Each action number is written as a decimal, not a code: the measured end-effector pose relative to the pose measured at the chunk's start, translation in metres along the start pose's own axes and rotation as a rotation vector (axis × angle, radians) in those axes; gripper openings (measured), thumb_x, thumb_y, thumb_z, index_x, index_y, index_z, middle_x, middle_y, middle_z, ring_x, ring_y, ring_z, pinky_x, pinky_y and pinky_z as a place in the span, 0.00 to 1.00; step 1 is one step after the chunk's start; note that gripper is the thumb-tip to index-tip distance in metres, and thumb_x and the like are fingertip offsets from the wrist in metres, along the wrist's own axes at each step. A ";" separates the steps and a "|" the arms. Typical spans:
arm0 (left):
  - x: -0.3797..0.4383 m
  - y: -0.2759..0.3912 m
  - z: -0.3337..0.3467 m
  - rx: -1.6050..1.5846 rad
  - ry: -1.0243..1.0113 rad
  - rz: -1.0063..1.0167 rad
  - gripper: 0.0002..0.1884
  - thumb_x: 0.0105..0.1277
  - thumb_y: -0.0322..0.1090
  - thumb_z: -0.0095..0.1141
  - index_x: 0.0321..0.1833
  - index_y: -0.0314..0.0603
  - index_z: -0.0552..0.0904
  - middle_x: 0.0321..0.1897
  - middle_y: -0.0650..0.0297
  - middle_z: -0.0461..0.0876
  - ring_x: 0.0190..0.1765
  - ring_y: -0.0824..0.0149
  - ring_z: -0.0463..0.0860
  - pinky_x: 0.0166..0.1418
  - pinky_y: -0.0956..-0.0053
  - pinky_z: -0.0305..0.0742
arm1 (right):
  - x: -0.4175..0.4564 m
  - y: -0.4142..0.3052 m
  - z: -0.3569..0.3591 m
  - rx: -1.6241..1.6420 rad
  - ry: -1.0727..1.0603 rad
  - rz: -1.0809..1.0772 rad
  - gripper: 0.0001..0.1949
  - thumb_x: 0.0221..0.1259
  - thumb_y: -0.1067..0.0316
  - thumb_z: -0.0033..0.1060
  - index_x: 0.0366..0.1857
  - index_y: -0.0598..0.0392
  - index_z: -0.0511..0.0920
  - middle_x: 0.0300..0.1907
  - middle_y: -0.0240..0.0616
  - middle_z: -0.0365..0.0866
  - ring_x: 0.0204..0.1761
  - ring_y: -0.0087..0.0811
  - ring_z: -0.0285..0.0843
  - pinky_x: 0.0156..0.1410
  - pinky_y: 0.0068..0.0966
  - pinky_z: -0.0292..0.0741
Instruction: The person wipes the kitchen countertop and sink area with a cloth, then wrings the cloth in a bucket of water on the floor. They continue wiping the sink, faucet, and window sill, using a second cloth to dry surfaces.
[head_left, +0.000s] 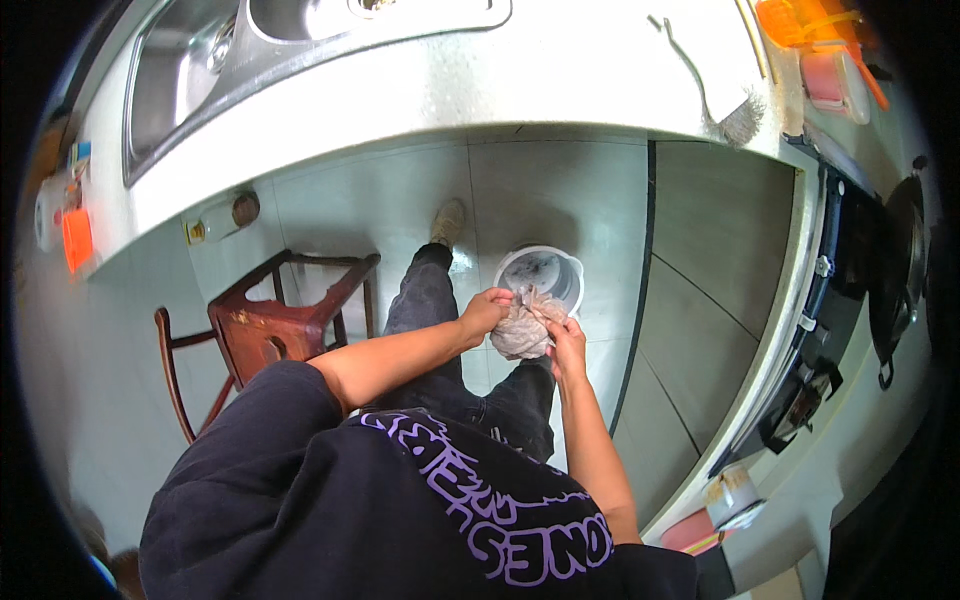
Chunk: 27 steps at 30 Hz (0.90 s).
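Note:
Both hands hold a crumpled, pale brownish cloth (523, 332) in front of the person's legs. My left hand (487, 311) grips its left edge with thumb and fingers. On the cloth's right side, my right hand (568, 343) pinches a fold. A white plastic bucket (577, 276) stands on the tiled floor just past the cloth, which overlaps its near rim in this view. Inside the bucket lies something greyish and dark, perhaps murky water.
A reddish-brown wooden stool (262, 330) stands at the left, near a clear bottle (223, 217) on the floor. The white countertop (450, 90) with a steel sink (169, 82) crosses the far side. A gas stove (814, 360) is at the right.

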<state>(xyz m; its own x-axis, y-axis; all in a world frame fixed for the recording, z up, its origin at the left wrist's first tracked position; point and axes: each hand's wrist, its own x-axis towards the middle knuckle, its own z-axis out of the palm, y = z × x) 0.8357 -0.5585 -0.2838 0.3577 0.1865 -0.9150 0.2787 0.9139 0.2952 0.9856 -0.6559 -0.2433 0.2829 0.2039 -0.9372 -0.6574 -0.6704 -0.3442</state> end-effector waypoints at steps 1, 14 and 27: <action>0.008 -0.014 0.008 0.004 0.048 0.037 0.20 0.54 0.20 0.52 0.52 0.40 0.76 0.41 0.66 0.75 0.41 0.72 0.77 0.40 0.77 0.74 | 0.009 0.005 -0.011 -0.002 -0.007 0.002 0.08 0.58 0.71 0.57 0.41 0.51 0.76 0.34 0.27 0.79 0.33 0.18 0.75 0.24 0.13 0.65; 0.126 -0.176 0.019 -0.080 0.378 0.132 0.25 0.50 0.15 0.51 0.54 0.36 0.76 0.47 0.63 0.77 0.46 0.71 0.76 0.47 0.81 0.70 | 0.176 0.074 -0.116 -0.128 -0.098 0.093 0.09 0.58 0.78 0.51 0.42 0.57 0.72 0.39 0.36 0.77 0.37 0.28 0.77 0.38 0.26 0.85; 0.183 -0.200 0.015 -0.336 0.148 -0.054 0.29 0.64 0.24 0.49 0.70 0.45 0.60 0.63 0.62 0.66 0.58 0.66 0.74 0.60 0.72 0.68 | 0.366 0.153 -0.104 -1.200 -0.063 -0.430 0.35 0.51 0.68 0.58 0.68 0.54 0.59 0.65 0.56 0.61 0.67 0.51 0.59 0.71 0.37 0.58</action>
<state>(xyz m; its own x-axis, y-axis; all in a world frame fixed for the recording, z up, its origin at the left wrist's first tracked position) 0.8592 -0.7123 -0.5063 0.2105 0.1626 -0.9640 -0.0235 0.9866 0.1613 1.0608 -0.7580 -0.6336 0.2598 0.5756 -0.7754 0.5289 -0.7566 -0.3844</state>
